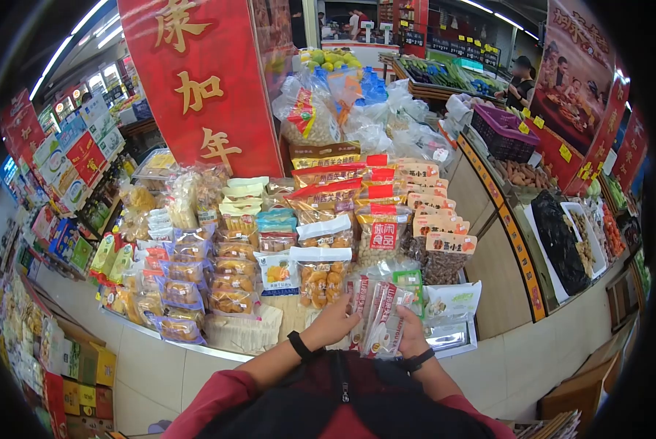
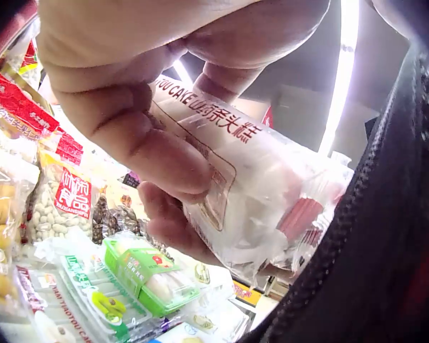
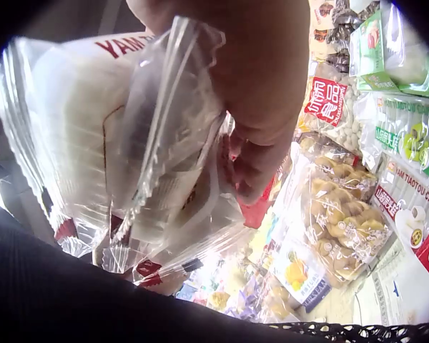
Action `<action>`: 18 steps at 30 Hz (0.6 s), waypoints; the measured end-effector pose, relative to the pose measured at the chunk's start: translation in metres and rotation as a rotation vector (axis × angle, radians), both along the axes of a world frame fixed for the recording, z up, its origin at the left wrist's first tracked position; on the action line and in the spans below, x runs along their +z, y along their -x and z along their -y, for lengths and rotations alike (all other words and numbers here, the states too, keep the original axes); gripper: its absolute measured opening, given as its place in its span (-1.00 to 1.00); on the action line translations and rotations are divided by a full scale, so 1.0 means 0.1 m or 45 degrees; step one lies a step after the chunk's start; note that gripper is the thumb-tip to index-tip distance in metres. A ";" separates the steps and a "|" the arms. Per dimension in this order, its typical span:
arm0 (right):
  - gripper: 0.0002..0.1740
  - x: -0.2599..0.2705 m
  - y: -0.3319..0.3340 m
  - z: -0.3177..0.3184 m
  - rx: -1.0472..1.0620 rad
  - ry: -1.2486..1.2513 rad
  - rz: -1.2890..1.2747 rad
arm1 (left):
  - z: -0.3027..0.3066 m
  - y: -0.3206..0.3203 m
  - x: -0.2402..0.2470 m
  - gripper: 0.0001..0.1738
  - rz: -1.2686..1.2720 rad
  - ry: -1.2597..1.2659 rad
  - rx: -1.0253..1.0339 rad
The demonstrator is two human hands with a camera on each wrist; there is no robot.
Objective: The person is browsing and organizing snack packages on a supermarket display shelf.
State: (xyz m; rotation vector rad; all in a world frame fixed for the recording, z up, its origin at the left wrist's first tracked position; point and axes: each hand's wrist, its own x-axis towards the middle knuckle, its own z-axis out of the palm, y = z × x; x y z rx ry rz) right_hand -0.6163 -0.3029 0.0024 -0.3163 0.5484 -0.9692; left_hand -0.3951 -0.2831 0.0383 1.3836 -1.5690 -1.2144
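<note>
Close to my chest in the head view, both hands hold clear packs of yam cake [image 1: 383, 322] with dark red lettering, stood side by side. My left hand [image 1: 335, 324] grips the pack edge on its side. Up close in the left wrist view, that hand's fingers curl round a pack [image 2: 232, 153]. The right hand [image 1: 413, 333] holds the opposite edge, and the right wrist view shows a crinkled clear wrapper [image 3: 79, 136] under its fingers. Below the hands lie more yam cake packs [image 3: 407, 204] and a green tray pack [image 2: 146, 275].
A display table carries rows of bagged snacks: twisted pastries [image 1: 323, 278], peanuts [image 1: 381, 238], dark nuts [image 1: 445, 257] and purple-edged packs [image 1: 181, 293]. A red banner [image 1: 203, 88] rises behind at left. A purple crate [image 1: 503, 132] and vegetable trays stand at right.
</note>
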 end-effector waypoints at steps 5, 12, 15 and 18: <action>-0.59 -0.07 0.03 0.06 -0.163 -0.094 0.073 | 0.10 -0.13 -0.09 -0.50 -0.225 0.198 0.272; -0.59 0.02 -0.11 0.04 -0.190 -0.113 -0.068 | 0.04 0.02 0.35 -0.45 -0.654 0.253 0.068; -0.43 -0.07 -0.10 0.05 -0.032 -0.044 -0.087 | 0.03 0.04 0.34 -0.42 -0.539 -0.109 -0.126; -0.36 0.04 -0.19 0.02 -0.034 0.032 -0.021 | 0.06 0.12 0.09 -0.42 -0.427 -0.168 -0.229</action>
